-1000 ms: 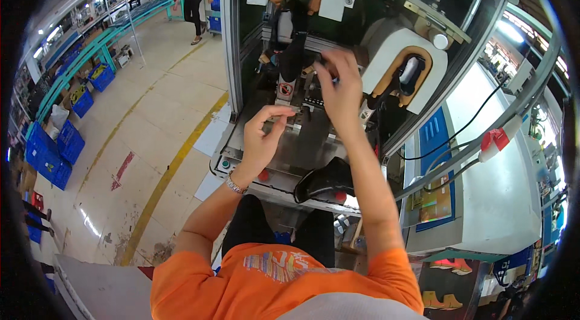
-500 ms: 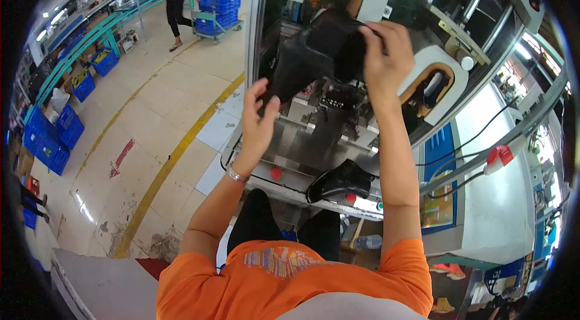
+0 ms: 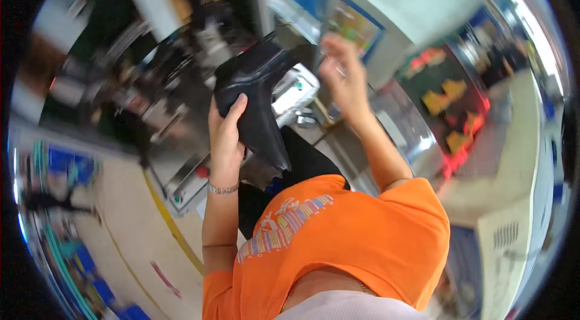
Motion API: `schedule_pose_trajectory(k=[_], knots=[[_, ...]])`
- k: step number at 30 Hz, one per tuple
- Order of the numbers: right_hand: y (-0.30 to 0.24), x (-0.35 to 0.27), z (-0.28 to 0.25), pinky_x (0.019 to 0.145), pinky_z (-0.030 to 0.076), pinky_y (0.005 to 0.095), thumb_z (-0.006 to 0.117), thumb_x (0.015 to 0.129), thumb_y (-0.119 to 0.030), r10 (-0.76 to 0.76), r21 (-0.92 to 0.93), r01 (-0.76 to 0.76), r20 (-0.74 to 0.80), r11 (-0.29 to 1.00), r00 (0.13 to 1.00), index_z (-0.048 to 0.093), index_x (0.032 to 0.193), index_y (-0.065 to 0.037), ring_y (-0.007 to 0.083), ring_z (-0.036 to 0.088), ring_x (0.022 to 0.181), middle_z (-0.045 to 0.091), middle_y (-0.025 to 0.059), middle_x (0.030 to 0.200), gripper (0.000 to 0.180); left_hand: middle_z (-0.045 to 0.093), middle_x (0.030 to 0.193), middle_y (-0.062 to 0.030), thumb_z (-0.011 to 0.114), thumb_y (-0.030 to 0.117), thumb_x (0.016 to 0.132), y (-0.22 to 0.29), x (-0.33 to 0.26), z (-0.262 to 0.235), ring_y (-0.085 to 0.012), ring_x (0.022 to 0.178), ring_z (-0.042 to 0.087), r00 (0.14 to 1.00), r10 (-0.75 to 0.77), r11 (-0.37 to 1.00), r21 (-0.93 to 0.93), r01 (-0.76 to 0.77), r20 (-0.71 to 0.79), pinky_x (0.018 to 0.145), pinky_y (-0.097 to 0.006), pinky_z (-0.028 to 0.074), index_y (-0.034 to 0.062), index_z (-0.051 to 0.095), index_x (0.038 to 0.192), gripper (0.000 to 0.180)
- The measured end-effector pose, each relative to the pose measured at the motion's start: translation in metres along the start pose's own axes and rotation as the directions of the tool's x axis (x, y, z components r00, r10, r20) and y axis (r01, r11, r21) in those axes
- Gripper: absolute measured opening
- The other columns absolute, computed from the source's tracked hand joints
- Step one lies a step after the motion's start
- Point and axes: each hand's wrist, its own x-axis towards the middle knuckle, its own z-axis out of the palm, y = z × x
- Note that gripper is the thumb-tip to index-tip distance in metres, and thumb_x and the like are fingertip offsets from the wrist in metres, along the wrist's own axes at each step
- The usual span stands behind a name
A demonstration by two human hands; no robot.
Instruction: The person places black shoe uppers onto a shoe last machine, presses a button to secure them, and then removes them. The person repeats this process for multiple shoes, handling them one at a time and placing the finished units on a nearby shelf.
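Note:
A black leather ankle boot (image 3: 260,99) is in my left hand (image 3: 226,132), its toe pointing down toward my body and its opening toward the top. My left thumb lies along the boot's side, and the other fingers are mostly hidden under it. To the right, apart from the boot, my right hand (image 3: 343,75) is raised with loosely bent fingers, blurred by motion, and nothing shows in it. Beyond the boot on the left is the machine (image 3: 181,72), smeared, with white frames and metal parts.
A red knob (image 3: 202,172) sits on the machine's front edge. At right, yellow and orange shoe-like pieces (image 3: 444,96) lie in a red-lit place beside a pale cabinet (image 3: 507,235). A yellow floor line (image 3: 166,211) runs at lower left, with blue crates (image 3: 69,163) beyond.
The view has swung right, away from the machine. A boot is now held in my left hand close to my body; my right hand has moved away from the machine to the right.

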Motion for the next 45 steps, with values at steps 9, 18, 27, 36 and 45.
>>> schedule_pose_trajectory(k=[9,18,27,36,45], knots=[[0.003,-0.12,-0.104,0.086,0.045,0.0345,0.055,0.066,0.007,0.364,-0.537,-0.339,-0.064,0.772,0.929,0.052,0.117,-0.009,0.0328,0.054,0.103,0.056,0.0183,0.111,0.053,0.053,0.104,-0.009,0.053,-0.001,0.081,-0.152,0.027,0.143,-0.0213,0.095,0.055,0.765,-0.468,0.839,-0.05,0.542,0.443,0.076,-0.037,0.051,0.0038,0.041,0.111,0.032],[0.098,-0.135,-0.262,0.079,0.046,0.0419,0.051,0.067,-0.003,0.591,-0.627,-0.652,-0.351,0.427,0.726,0.065,0.094,-0.006,0.0364,0.058,0.086,0.061,0.021,0.089,0.03,0.05,0.119,-0.0108,0.05,0.014,0.088,-0.203,0.055,0.114,-0.0227,0.107,0.05,0.519,-0.709,0.705,0.452,0.547,0.479,0.087,-0.041,0.044,0.0067,0.044,0.121,0.034],[0.228,-0.106,-0.359,0.078,0.046,0.0412,0.047,0.069,-0.002,0.376,-0.636,-0.614,-0.486,0.467,0.789,0.065,0.096,-0.011,0.0336,0.059,0.088,0.062,0.0184,0.093,0.034,0.05,0.118,-0.0097,0.05,0.011,0.088,-0.204,0.096,0.089,-0.0186,0.103,0.052,0.718,-0.656,0.595,0.745,0.301,0.234,0.084,-0.035,0.046,0.0061,0.045,0.119,0.032],[0.451,-0.122,-0.373,0.088,0.042,0.0286,0.036,0.06,0.014,0.221,-0.214,-0.462,-0.661,0.861,0.717,0.061,0.105,-0.005,0.0258,0.058,0.099,0.062,0.0146,0.103,0.054,0.044,0.124,-0.0097,0.05,0.015,0.089,-0.209,0.153,0.283,-0.0216,0.112,0.046,0.607,-0.184,0.553,0.592,-0.586,0.773,0.086,-0.031,0.044,0.0048,0.039,0.124,0.039],[0.514,-0.06,-0.335,0.082,0.045,0.0328,0.042,0.061,0.007,0.266,0.182,-0.576,-0.962,0.797,0.063,0.067,0.096,-0.013,0.0291,0.06,0.086,0.064,0.0152,0.091,0.047,-0.003,0.142,-0.0279,0.06,0.012,0.078,-0.27,0.165,0.368,-0.0438,0.131,0.003,0.411,0.035,-0.259,0.406,-0.877,0.911,0.103,-0.054,0.01,0.0,0.0,0.138,0.086]])
